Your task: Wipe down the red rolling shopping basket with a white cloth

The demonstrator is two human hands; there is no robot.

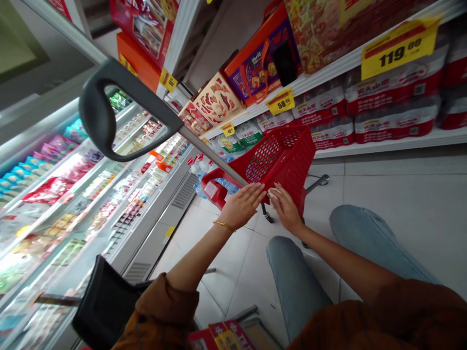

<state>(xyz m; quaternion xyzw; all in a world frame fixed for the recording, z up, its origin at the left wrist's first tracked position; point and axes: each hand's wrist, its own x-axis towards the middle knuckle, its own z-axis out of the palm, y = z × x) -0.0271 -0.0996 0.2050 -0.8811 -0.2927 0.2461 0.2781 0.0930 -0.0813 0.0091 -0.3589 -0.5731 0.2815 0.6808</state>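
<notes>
A red plastic shopping cart [306, 146] with perforated sides stands in front of me, tilted in the view. My left hand [243, 204], a gold bracelet at the wrist, lies with its fingers stretched out over the cart's near edge. Beside it my right hand [288, 208] is closed on a small crumpled white tissue [274, 192], close against the cart's near side. The cart's metal pole [215, 158] runs up to the left, to a dark grey loop handle [136, 80].
On the right, shelves hold shrink-wrapped bottle packs [397, 116] and gift boxes [255, 73] above yellow price tags [280, 100]. A lit refrigerated display [91, 184] lines the left. A black chair [105, 301] stands at lower left, red packages [222, 335] at the bottom.
</notes>
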